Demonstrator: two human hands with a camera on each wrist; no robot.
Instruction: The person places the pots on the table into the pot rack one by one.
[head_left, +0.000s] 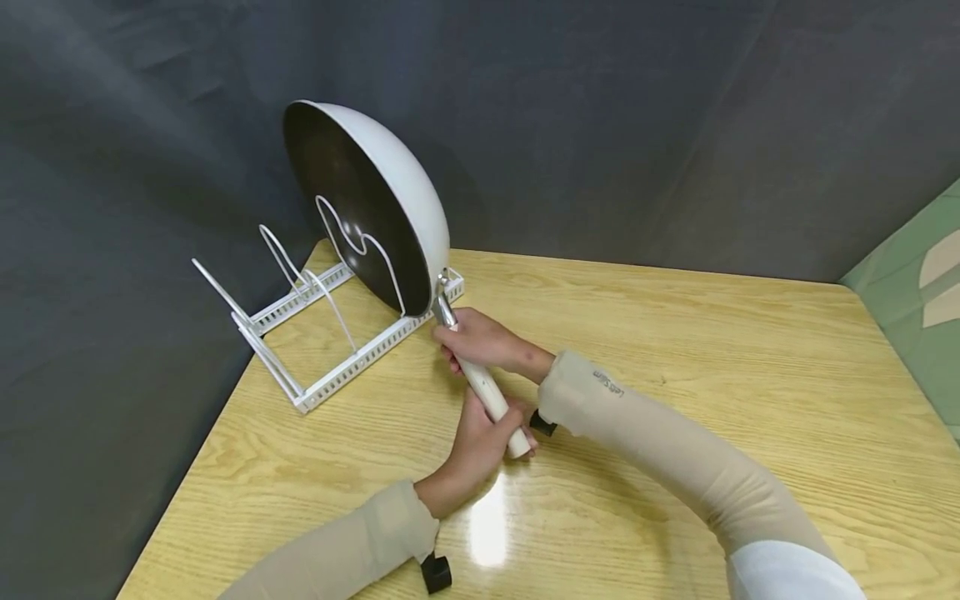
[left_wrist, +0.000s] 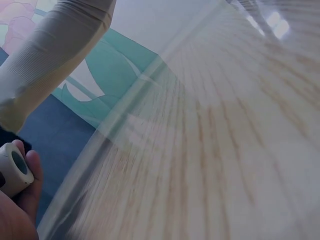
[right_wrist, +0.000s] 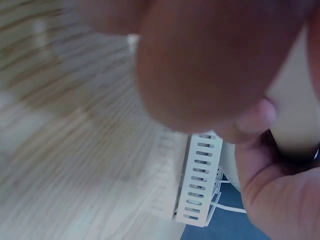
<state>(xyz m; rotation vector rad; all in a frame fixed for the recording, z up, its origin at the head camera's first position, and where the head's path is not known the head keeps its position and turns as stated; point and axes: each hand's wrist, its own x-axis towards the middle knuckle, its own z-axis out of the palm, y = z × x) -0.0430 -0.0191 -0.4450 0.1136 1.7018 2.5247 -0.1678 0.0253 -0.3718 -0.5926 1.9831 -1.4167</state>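
Note:
A large wok (head_left: 405, 192), white outside and dark inside, stands tilted on its side at the far end of a white wire rack (head_left: 360, 360). Its pale handle (head_left: 483, 385) points toward me. My right hand (head_left: 483, 337) grips the handle near the metal collar, close to the pan. Lower down, my left hand (head_left: 483, 433) holds the handle's end. In the left wrist view the round handle end (left_wrist: 16, 170) shows between thumb and fingers. The right wrist view has curled fingers (right_wrist: 210, 65) close to the lens, with the slotted rack rail (right_wrist: 199, 180) beyond.
The rack's other wire dividers (head_left: 281, 254) stand up at its left part. A wooden table (head_left: 712, 358) carries everything, with a dark cloth (head_left: 637, 125) hanging behind it. A green patterned surface (head_left: 922, 283) lies past the right edge.

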